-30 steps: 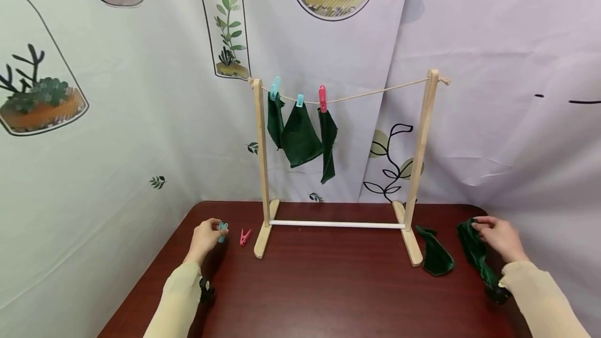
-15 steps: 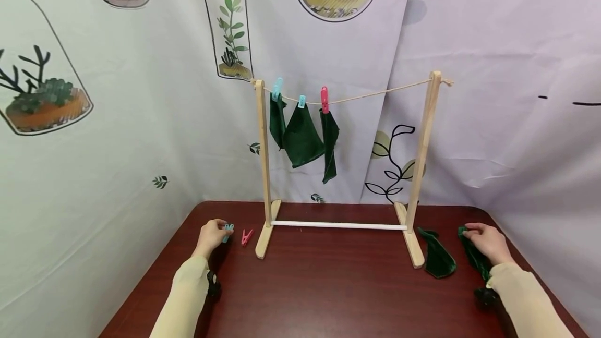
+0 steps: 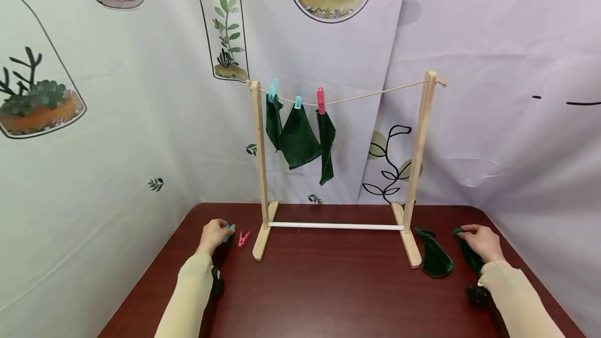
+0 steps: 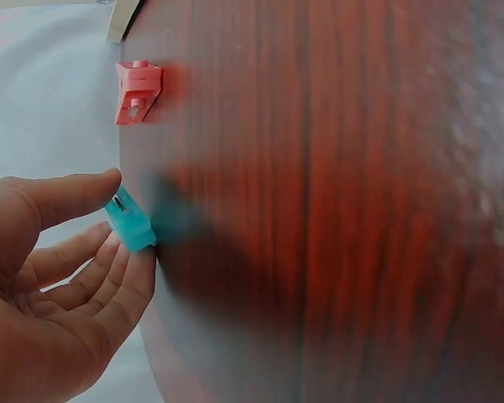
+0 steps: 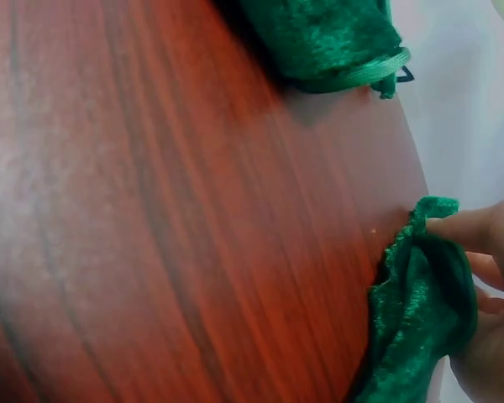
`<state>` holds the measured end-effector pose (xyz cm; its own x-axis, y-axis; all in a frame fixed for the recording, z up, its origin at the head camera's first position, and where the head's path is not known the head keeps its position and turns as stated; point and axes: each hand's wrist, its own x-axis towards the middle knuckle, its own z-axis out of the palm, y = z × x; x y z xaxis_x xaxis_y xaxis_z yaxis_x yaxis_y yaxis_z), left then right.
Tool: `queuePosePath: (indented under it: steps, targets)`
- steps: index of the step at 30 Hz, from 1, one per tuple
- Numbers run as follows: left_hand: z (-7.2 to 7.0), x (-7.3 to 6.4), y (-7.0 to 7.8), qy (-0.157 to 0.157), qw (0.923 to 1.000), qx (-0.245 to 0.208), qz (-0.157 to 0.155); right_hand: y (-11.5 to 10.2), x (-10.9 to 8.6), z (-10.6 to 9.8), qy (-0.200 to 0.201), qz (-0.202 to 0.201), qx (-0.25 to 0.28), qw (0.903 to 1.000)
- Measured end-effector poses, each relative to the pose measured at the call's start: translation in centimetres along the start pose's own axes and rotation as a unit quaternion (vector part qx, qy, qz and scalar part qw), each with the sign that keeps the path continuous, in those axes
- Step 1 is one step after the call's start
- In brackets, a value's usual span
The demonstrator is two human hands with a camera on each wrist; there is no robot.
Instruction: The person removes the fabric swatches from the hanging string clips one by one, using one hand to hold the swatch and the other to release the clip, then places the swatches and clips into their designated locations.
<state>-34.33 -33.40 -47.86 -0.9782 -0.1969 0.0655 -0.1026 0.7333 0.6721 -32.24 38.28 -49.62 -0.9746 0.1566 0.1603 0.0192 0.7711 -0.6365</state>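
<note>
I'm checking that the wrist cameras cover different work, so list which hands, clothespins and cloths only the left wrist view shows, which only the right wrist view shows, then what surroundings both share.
Only the left wrist view: the left hand pinching a light blue clothespin, and a pink clothespin on the table.

Only the right wrist view: the right hand gripping a gathered green cloth, and a second green cloth lying apart from it.

Both: the reddish-brown table and the pale backdrop beyond its edge.

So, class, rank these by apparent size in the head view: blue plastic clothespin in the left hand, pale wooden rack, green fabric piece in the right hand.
Pale wooden rack
Green fabric piece
Blue plastic clothespin
</note>
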Motion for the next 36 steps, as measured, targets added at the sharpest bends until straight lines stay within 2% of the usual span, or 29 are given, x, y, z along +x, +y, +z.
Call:
queuePosePath:
  steps: [10,18,26,31,36]
  targets:
    - [0.3,0.5,1.0,0.008,0.9998,0.018,0.002,-0.3,-0.1,0.6,0.012,-0.009,-0.009,0.9998]
    - [0.5,0.1,1.0,0.008,0.9999,-0.008,-0.009,-0.5,0.3,0.5,0.025,-0.003,-0.011,0.9996]
    - [0.4,-0.9,0.9,0.011,0.9999,-0.001,-0.003,-0.2,0.1,0.4,0.026,-0.006,-0.012,0.9996]
    - [0.7,-1.0,0.5,0.017,0.9998,0.004,0.004,-0.1,0.0,0.6,0.026,-0.007,-0.010,0.9996]
    - [0.9,-1.0,0.2,0.013,0.9999,0.001,-0.003,0.0,-0.1,0.8,0.025,-0.005,-0.011,0.9996]
